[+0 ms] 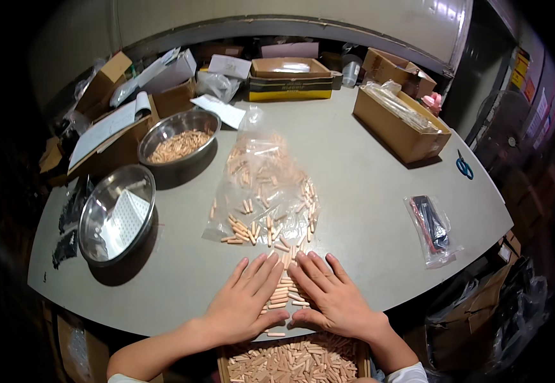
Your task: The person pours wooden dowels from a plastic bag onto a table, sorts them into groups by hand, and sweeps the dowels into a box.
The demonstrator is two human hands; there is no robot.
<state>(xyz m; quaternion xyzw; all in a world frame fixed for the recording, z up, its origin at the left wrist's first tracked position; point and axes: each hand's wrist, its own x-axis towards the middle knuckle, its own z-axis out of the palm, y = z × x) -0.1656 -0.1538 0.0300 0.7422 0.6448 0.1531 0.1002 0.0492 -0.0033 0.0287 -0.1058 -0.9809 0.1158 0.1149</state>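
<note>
The left hand (pixel 244 299) and right hand (pixel 330 299) are held flat, palms down, fingers slightly parted. Between them, dowels (pixel 279 297) are scattered on the surface (pixel 367 210); more are contained in the bag (pixel 261 167) ahead and in the box (pixel 224 367) below the near edge.

This looks like a workshop: grey worktable (pixel 360 185), open cartons (pixel 389 133), heaped wooden pegs (pixel 296 360).

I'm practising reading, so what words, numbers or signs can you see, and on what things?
Brown, black and yellow box: print on its dark band, which I won't copy.
White box left of it: marks too small to read.
Yellow stickers, far right: too blurred.
</note>
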